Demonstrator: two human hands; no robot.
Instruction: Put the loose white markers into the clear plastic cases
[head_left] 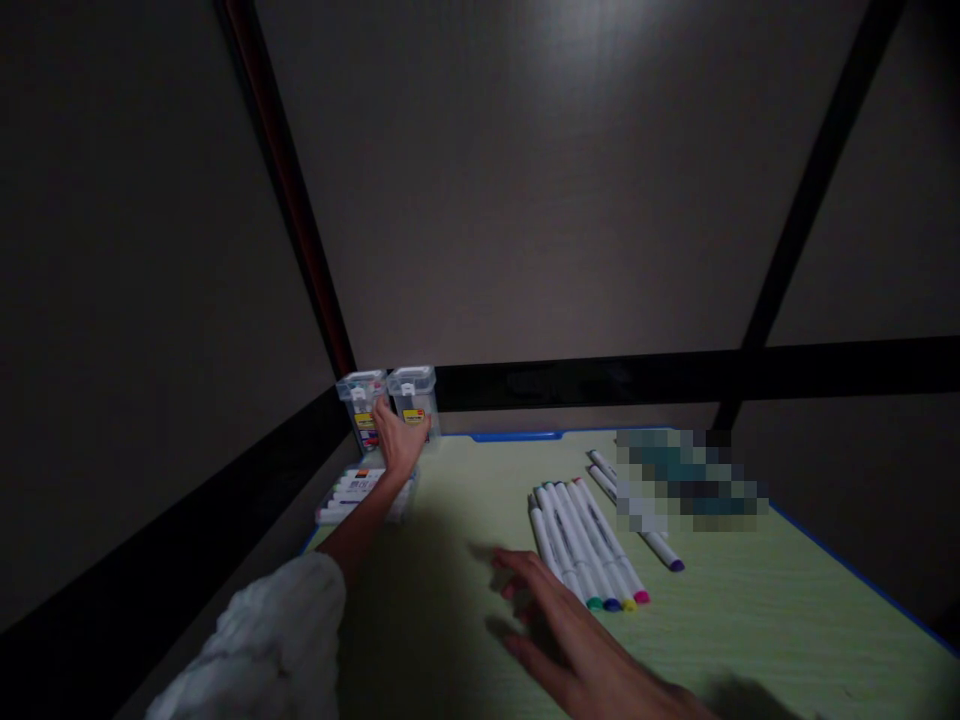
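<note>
Right hand [574, 635]: Nearest item. Fingers bent and apart, thumb standing wide of them, nothing held. It hovers just beside the marker row. Bearings below are taken from this hand, twelve o'clock toward the wall.

Left sleeve [262, 640]: White, at nine o'clock; bare forearm extends from it toward eleven.

Marker row [589, 540]: White-bodied markers laid side by side on the pale green tabletop [472, 490], between twelve and one o'clock. Near ends noted: green, blue, yellow, pink.

Purple-ended marker [664, 550]: Two o'clock, slanting, just beside the row. Its far part runs into a pixelated patch; contents of that patch cannot be told.

Flat case [360, 490]: Ten o'clock, white markers inside, partly hidden by the left forearm.

Left hand [405, 440]: Eleven o'clock, set across the front of the right container [412, 383]. Thumb and fingers stand apart; from where I stand, I cannot tell whether they grip it.

Left container [360, 395]: Eleven o'clock, upright beside its neighbour; both clear, lidded, yellow-labelled.

Blue strip [517, 436]: Far table edge, just short of twelve.

Wall [540, 220]: Twelve o'clock, grey, dark bar along its lower part.
</note>
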